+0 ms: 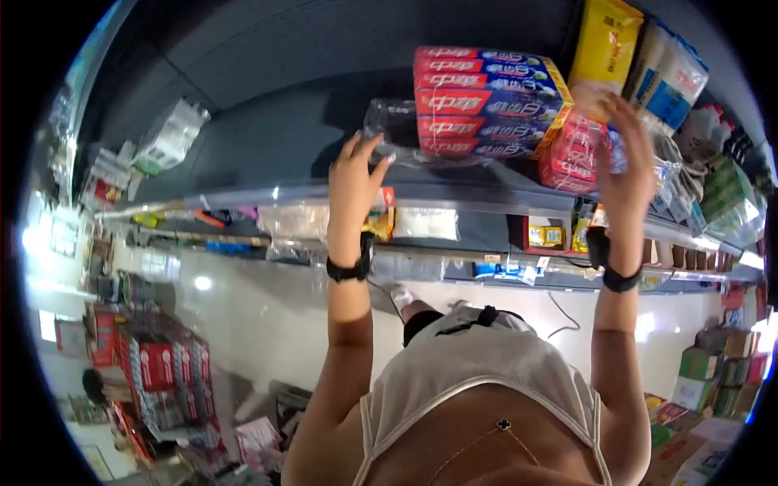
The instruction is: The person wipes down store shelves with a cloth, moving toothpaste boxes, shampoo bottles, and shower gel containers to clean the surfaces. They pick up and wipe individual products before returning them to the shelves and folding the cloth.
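Observation:
A stack of red and blue toothpaste boxes [490,105] lies on the dark shelf, with loose clear plastic wrap [391,121] around its left end. At that end is my left hand [354,176], open, its fingertips right at the wrap and its thumb apart. My right hand [628,158], slightly blurred, is raised at the right with fingers stretched out. It overlaps a smaller group of red toothpaste boxes [570,158] in shiny plastic, beside the stack. A yellow packet [606,44] stands behind them.
White and blue packets [671,77] stand at the back right of the shelf [267,105]. White wrapped packs [173,138] sit at its left. A lower shelf carries a white packet [425,223] and other small goods. Red cartons [166,364] are stacked on the floor, lower left.

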`<move>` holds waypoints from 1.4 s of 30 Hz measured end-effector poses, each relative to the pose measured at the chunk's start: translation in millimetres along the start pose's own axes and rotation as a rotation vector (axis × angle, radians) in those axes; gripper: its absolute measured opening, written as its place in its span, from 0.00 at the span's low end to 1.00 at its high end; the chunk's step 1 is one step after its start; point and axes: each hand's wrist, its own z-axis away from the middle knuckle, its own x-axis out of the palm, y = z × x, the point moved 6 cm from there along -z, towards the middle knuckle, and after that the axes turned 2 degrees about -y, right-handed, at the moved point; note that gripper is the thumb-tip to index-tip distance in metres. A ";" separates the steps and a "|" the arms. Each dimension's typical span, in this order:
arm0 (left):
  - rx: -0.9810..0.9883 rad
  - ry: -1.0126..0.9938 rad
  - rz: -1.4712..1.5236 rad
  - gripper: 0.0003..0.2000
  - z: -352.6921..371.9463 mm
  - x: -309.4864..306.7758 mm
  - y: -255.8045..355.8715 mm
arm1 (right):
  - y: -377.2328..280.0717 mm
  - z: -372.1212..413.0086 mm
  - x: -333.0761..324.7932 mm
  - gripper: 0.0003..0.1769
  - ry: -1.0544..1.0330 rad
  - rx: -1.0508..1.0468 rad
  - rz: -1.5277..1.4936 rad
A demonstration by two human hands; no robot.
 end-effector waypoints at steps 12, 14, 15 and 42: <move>0.171 0.195 0.142 0.14 -11.6 -30.3 9.7 | -29.6 -3.4 93.1 0.41 -0.121 -0.058 0.172; 0.060 0.133 0.178 0.23 -16.1 -25.7 0.6 | -28.3 -2.3 92.4 0.41 -0.106 -0.072 0.174; 0.057 0.115 0.151 0.23 -16.9 -23.4 -2.9 | -27.9 -2.1 92.6 0.40 -0.104 -0.076 0.174; -0.126 0.407 -0.211 0.13 -31.3 -71.1 -110.7 | -6.6 -80.6 135.0 0.44 -0.305 -0.154 -0.231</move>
